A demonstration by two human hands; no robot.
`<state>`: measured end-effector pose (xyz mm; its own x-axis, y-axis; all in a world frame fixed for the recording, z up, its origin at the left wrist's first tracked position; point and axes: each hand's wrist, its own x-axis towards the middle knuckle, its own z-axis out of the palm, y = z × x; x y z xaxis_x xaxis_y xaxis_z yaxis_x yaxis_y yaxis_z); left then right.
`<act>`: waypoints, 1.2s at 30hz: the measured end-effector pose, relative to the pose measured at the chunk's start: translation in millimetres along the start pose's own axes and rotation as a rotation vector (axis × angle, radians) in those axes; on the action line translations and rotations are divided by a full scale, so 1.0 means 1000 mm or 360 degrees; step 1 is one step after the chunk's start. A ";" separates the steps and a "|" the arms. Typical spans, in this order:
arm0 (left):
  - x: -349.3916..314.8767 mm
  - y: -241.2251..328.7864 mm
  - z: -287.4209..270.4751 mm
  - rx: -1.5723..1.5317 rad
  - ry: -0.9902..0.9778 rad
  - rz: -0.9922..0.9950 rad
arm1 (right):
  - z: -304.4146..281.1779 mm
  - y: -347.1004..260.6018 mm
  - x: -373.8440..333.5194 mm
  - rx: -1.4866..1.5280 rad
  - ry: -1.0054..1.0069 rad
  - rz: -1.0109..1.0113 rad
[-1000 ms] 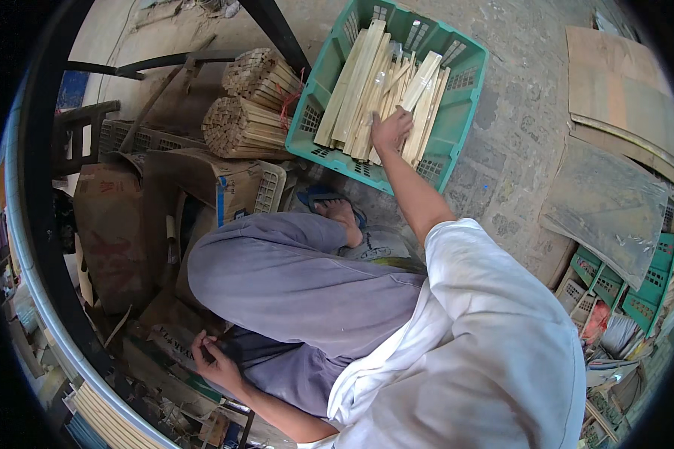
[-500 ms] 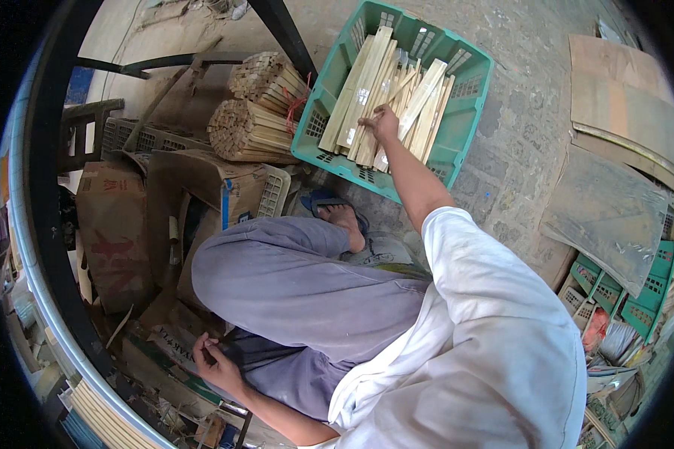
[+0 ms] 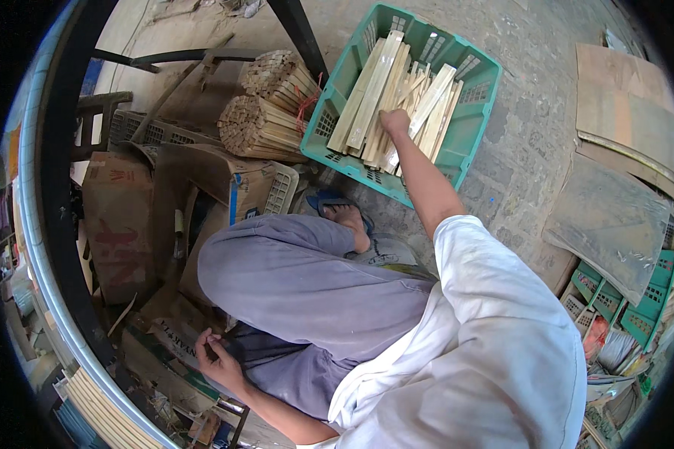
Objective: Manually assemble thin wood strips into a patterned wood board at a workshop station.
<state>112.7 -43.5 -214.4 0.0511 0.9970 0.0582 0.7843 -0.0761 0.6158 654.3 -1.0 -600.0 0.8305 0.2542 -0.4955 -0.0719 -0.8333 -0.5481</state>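
Note:
My right hand (image 3: 395, 123) reaches into a green plastic crate (image 3: 472, 142) and is closed on a wooden strip among the others, its fingertips hidden from view. Pale wooden strips (image 3: 377, 91) lie lengthwise in the crate, side by side and on top of one another. One short piece lies slanted across them. Near my bent leg in grey trousers, my left hand (image 3: 221, 365) rests with loosely curled fingers, slightly apart. Nothing shows in it.
Left of the crate lie bundles of wooden sticks (image 3: 256, 127), one with red string. Cardboard boxes (image 3: 117, 224) stand beside my knee, next to a dark metal frame (image 3: 67, 247). Flat boards (image 3: 627, 105) and a grey sheet (image 3: 610, 217) lie on the right, above more green crates (image 3: 651, 299).
My right hand has turned and its fingers have closed down onto the strips. The whole view has shifted slightly, so the crate appears farther right. My left hand stays by my leg.

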 end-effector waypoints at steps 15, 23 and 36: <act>-0.015 0.196 0.068 -0.0781 -0.0705 0.0424 | -0.161 0.045 -0.113 0.1705 -0.0607 0.0073; 0.005 0.286 0.240 -0.0763 -0.1176 0.0233 | -0.240 -0.033 -0.278 0.1268 -0.0260 -0.0544; 0.008 0.258 0.248 -0.1797 -0.1410 -0.0571 | -0.267 -0.047 -0.275 0.1324 -0.0491 -0.0276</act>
<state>469.3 -51.7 -250.2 0.6408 0.6164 -0.4576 -0.0274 0.6141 0.7888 576.8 -162.8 -258.6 0.6906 0.5633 -0.4536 -0.4352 -0.1772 -0.8827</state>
